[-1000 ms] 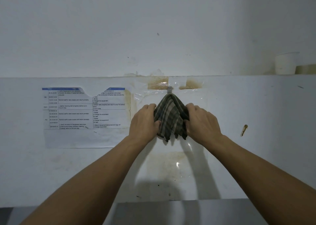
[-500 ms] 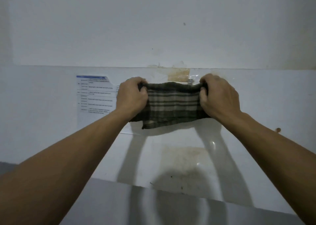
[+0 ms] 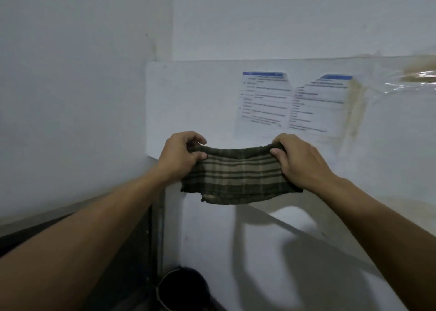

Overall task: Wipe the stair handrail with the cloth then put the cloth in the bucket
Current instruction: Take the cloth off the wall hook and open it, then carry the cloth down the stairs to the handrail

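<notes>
A dark green plaid cloth (image 3: 238, 176) hangs stretched between both my hands in front of a white wall. My left hand (image 3: 181, 156) grips its left end and my right hand (image 3: 298, 160) grips its right end, both fists closed on the fabric. Below, at the bottom edge of the view, a dark round bucket (image 3: 182, 289) stands in the corner on the floor, its lower part cut off. No stair handrail is visible.
A printed schedule sheet (image 3: 292, 101) is stuck on the white wall panel, with stained clear tape (image 3: 401, 84) to its right. A white side wall (image 3: 70, 98) closes the left. A dark vertical gap (image 3: 155, 235) runs down the corner above the bucket.
The cloth came off the wall hook and was spread out between both hands. My view has swung left and down, bringing the corner and the bucket into sight.
</notes>
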`<state>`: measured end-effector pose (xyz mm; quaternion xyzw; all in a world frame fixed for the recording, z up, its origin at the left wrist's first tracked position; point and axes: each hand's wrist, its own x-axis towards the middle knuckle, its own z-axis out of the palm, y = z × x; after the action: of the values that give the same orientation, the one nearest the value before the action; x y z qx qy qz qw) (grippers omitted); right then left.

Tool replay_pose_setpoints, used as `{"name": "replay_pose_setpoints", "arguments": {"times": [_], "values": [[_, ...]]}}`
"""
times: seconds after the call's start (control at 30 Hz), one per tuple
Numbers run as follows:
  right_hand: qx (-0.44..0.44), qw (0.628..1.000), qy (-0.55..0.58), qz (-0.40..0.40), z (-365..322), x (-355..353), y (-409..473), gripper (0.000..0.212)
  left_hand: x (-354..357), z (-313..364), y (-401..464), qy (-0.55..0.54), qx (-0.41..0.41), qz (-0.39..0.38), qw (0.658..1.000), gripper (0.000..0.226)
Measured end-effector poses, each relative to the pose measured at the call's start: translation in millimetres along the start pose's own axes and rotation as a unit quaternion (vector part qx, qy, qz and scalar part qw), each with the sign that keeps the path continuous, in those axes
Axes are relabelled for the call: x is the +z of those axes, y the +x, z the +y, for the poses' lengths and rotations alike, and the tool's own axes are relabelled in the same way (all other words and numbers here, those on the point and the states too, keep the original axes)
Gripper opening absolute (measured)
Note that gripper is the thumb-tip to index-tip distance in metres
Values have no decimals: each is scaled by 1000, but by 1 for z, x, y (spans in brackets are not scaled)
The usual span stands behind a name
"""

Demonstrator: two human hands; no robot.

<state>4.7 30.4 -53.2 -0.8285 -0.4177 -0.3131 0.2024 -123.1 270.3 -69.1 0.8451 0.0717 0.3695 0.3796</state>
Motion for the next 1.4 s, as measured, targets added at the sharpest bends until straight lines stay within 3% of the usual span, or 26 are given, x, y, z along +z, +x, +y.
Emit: {"name": "replay_pose_setpoints", "arguments": {"times": [0.37, 0.53, 0.67, 0.87, 1.0, 1.17, 1.4], "values": [[-64, 975, 134, -166, -181, 198, 50, 20, -164, -177, -105, 134, -163, 61, 976, 13], [-161, 938, 218, -213, -281, 262, 65, 13, -235, -221, -169, 137, -237, 112, 955, 22], [-256, 889, 289, -246, -358, 298, 77, 27, -288, -243, -215, 160, -288, 190, 925, 31], [-360, 806, 383, -272, -472, 348, 101, 39, -350, -252, -263, 276, -348, 247, 861, 35], [-423, 750, 430, -272, -552, 364, 109, 31, -384, -236, -293, 355, -381, 302, 798, 38], [-512, 659, 476, -277, -650, 344, 91, 23, -410, -197, -337, 431, -409, 364, 717, 38], [-594, 548, 515, -286, -772, 292, 38, 31, -450, -126, -420, 456, -490, 432, 605, 34]]}}
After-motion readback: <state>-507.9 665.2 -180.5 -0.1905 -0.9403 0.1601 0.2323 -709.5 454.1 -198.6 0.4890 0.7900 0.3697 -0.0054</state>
